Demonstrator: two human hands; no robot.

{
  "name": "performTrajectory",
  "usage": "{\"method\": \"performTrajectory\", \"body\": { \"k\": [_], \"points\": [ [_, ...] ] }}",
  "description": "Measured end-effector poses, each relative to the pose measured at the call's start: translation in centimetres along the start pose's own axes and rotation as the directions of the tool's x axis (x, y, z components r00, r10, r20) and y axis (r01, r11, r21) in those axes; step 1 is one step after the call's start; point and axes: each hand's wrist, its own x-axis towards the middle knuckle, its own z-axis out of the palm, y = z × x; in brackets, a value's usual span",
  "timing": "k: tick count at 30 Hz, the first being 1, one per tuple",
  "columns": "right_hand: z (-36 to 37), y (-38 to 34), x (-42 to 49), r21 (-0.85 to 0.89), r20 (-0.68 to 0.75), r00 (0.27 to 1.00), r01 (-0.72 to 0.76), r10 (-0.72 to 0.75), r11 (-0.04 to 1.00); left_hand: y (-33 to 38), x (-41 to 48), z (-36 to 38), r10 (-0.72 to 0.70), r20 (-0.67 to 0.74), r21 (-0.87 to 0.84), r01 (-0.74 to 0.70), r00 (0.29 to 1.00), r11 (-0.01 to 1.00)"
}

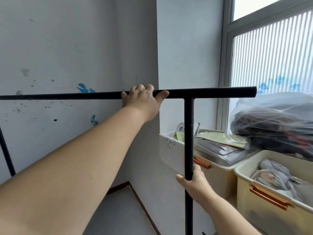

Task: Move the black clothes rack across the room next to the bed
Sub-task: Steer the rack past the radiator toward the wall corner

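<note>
The black clothes rack stands before a pale wall, its top bar running level across the view. My left hand is wrapped over that top bar near its right end. One black upright post drops from the bar at right. My right hand grips this post about halfway down. A second black post shows at the far left edge. No clothes hang on the bar. The bed is out of sight.
Two cream storage bins with orange latches sit close to the right of the post, filled with packets and folded cloth. A bagged pile of dark fabric lies by the ribbed window. A wall corner stands straight ahead.
</note>
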Motion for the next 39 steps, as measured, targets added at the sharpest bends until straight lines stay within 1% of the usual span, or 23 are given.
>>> {"method": "performTrajectory", "body": {
  "k": [1, 3, 5, 7, 10, 13, 16, 20, 21, 22, 24, 26, 28, 32, 35, 37, 39],
  "points": [
    [0.4, -0.7, 0.6, -0.007, -0.068, 0.996, 0.053, -0.053, 0.999, -0.4, 0.6, 0.7, 0.000, -0.006, 0.011, 0.000, 1.000, 1.000],
    [1.9, -2.6, 2.4, 0.049, -0.194, 0.966, 0.181, -0.168, 0.982, -1.3, 2.2, 2.4, -0.002, -0.028, 0.024, 0.002, 1.000, 1.000],
    [3.3, -4.0, 4.5, 0.061, -0.236, 0.950, 0.226, -0.206, 0.972, -1.9, 4.0, 3.7, -0.008, -0.045, 0.006, 0.009, 0.999, 1.000],
    [4.6, -4.4, 6.4, 0.030, -0.229, 0.945, 0.249, -0.236, 0.968, -2.7, 5.5, 4.8, -0.018, -0.032, -0.003, 0.018, 0.999, 1.000],
    [6.3, -4.3, 9.5, 0.034, -0.197, 0.935, 0.309, -0.297, 0.951, -4.7, 7.7, 6.6, -0.039, -0.037, -0.010, 0.038, 0.999, 0.999],
    [8.3, -4.9, 12.6, 0.056, -0.134, 0.944, 0.312, -0.302, 0.949, -6.6, 9.6, 8.3, -0.070, -0.066, -0.026, 0.068, 0.995, 0.997],
    [10.8, -4.8, 15.8, 0.050, -0.122, 0.948, 0.301, -0.293, 0.952, -8.6, 11.5, 10.2, -0.084, -0.035, -0.030, 0.083, 0.996, 0.996],
    [14.0, -5.3, 20.7, -0.035, -0.141, 0.955, 0.260, -0.262, 0.965, -11.4, 14.9, 13.1, -0.102, -0.004, 0.015, 0.102, 0.995, 0.995],
    [14.4, -5.4, 21.4, -0.094, -0.159, 0.954, 0.242, -0.255, 0.966, -11.7, 15.4, 13.4, -0.104, 0.005, 0.009, 0.104, 0.995, 0.995],
    [15.1, -5.6, 22.4, -0.167, -0.185, 0.941, 0.254, -0.284, 0.952, -12.2, 16.0, 13.9, -0.111, 0.006, 0.011, 0.111, 0.994, 0.994],
    [16.7, -6.0, 25.0, -0.304, -0.217, 0.895, 0.316, -0.389, 0.899, -13.5, 17.9, 15.3, -0.141, -0.018, 0.029, 0.142, 0.990, 0.989],
    [17.9, -6.3, 27.1, -0.420, -0.226, 0.875, 0.308, -0.428, 0.853, -14.5, 19.1, 16.5, -0.157, -0.035, 0.047, 0.158, 0.987, 0.986],
    [19.2, -6.3, 29.0, -0.495, -0.200, 0.883, 0.283, -0.424, 0.822, -15.5, 20.3, 18.1, -0.141, -0.067, 0.081, 0.146, 0.988, 0.986],
    [21.3, -6.5, 32.6, -0.511, -0.199, 0.903, 0.236, -0.381, 0.826, -17.2, 22.6, 20.4, -0.095, -0.080, 0.127, 0.105, 0.992, 0.986],
    [22.2, -7.3, 35.6, -0.449, -0.192, 0.924, 0.217, -0.331, 0.867, -18.0, 24.6, 21.6, -0.046, -0.112, 0.127, 0.061, 0.993, 0.990],
    [23.3, -7.6, 37.1, -0.380, -0.175, 0.958, 0.146, -0.226, 0.913, -18.9, 25.7, 22.9, -0.019, -0.111, 0.110, 0.032, 0.994, 0.993],
    [24.6, -7.9, 38.6, -0.328, -0.184, 0.973, 0.072, -0.139, 0.942, -20.1, 27.0, 24.3, 0.005, -0.097, 0.113, 0.006, 0.995, 0.994]
  ]
}}
